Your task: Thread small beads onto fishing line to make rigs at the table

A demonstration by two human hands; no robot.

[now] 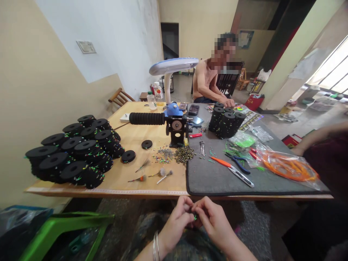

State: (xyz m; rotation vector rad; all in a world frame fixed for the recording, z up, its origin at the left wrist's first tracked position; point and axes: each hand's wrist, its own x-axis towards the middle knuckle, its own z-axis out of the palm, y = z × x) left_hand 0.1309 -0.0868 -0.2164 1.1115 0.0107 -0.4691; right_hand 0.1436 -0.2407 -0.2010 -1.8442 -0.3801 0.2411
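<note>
My left hand (179, 214), with bangles at its wrist, and my right hand (213, 219) meet just in front of the table edge, above my lap. Their fingers are closed in a pinch around a small bright green forked piece (195, 217). My fingers hide most of it, so its full shape does not show. On the wooden table (108, 186) beyond lie several small brush-like pieces (141, 178), a heap of dark and gold beads (185, 155) and a smaller heap of grey beads (165, 152).
Stacked black foam spools (73, 148) crowd the table's left. A clamp-like device with a black handle (146, 118) and a lamp (174, 67) stand mid-table. Orange-handled tweezers (231, 168), pliers (239, 163) and bagged orange tubing (282, 166) lie on the grey mat (201, 181). Another person (206, 79) sits opposite.
</note>
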